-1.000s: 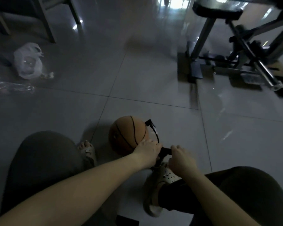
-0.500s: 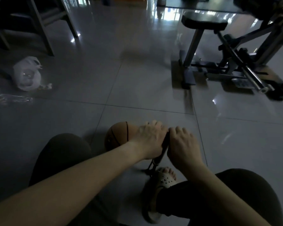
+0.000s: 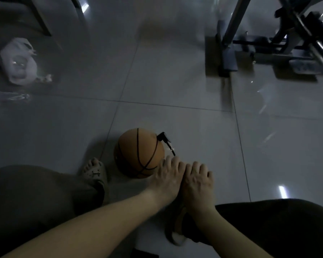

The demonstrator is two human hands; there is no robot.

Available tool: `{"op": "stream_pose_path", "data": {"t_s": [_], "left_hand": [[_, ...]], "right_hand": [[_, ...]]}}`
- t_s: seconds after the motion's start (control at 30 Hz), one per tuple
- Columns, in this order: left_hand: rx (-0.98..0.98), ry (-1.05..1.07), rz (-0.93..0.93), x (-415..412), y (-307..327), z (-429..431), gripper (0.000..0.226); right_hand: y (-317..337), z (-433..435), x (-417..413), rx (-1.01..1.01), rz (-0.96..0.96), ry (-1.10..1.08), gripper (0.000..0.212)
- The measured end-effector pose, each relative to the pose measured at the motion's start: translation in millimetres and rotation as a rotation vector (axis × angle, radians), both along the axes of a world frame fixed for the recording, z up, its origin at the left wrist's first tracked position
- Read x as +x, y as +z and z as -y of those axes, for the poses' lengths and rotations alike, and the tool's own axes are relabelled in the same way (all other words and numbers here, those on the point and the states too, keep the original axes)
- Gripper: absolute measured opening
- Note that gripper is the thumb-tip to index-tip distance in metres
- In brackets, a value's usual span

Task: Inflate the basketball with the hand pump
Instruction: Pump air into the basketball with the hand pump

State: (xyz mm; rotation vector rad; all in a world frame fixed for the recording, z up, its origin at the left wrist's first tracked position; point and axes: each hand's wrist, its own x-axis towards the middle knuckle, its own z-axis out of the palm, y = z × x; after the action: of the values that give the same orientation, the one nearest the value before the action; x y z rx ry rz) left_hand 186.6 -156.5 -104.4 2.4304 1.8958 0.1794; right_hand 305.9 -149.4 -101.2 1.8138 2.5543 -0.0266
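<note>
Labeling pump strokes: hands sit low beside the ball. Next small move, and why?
Probably pull the pump handle up: left hand and right hand sit low, curled over it, hiding it, and the hose meets the basketball.

pump handle: fully hidden under left hand [image 3: 168, 180] and right hand [image 3: 197, 183] | hose [image 3: 169, 146]: lower end lost behind the left hand | exercise machine [image 3: 287, 43]: blurred, cut by top and right edges | dark object [image 3: 145, 255]: cut by bottom edge, unidentifiable
</note>
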Motion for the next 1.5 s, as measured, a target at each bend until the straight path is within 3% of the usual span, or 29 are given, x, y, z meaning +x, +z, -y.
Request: {"op": "stream_pose_path", "data": {"t_s": [0.23, 0.4, 0.5, 0.67, 0.8, 0.87, 1.1, 1.23, 1.37, 1.5], "left_hand": [[-0.099, 0.016, -0.051, 2.8, -31.5, 2.1, 0.02], [-0.201, 0.048, -0.036, 4.8, -1.5, -0.1, 0.021], [-0.237, 0.002, -0.062, -2.0, 24.3, -0.9, 0.022], [-0.019, -0.095, 0.038, -27.0, 97.1, -0.3, 0.024], [0.163, -0.118, 0.131, -26.8, 138.2, -3.3, 0.046], [0.156, -0.122, 0.115, -20.8, 127.9, 3.9, 0.047], [0.147, -0.12, 0.027, -21.4, 60.6, 13.3, 0.013], [0.11, -0.1, 0.026, -10.7, 29.5, -1.8, 0.006], [-0.022, -0.055, 0.064, -9.3, -4.3, -4.1, 0.031], [-0.075, -0.052, 0.047, -8.3, -25.9, -4.7, 0.034]], "right_hand": [[-22.6, 1.9, -0.8, -0.087, 0.039, 0.011, 0.023], [1.3, -2.5, 0.1, -0.235, 0.132, 0.045, 0.031], [32.6, -4.7, 4.8, -0.278, 0.074, 0.094, 0.029], [106.6, -5.1, 9.1, -0.012, -0.055, 0.168, 0.026], [135.3, -13.9, 11.4, 0.229, -0.102, 0.14, 0.013], [120.6, -5.3, 9.1, 0.234, -0.096, 0.094, 0.014], [55.6, 5.6, 5.5, 0.145, -0.036, 0.122, 0.011], [32.9, -6.3, 8.6, 0.023, -0.037, 0.068, 0.012], [9.7, -7.7, 8.7, -0.101, 0.038, 0.061, 0.021], [-9.3, -8.1, 7.4, -0.181, 0.058, 0.049, 0.018]]}}
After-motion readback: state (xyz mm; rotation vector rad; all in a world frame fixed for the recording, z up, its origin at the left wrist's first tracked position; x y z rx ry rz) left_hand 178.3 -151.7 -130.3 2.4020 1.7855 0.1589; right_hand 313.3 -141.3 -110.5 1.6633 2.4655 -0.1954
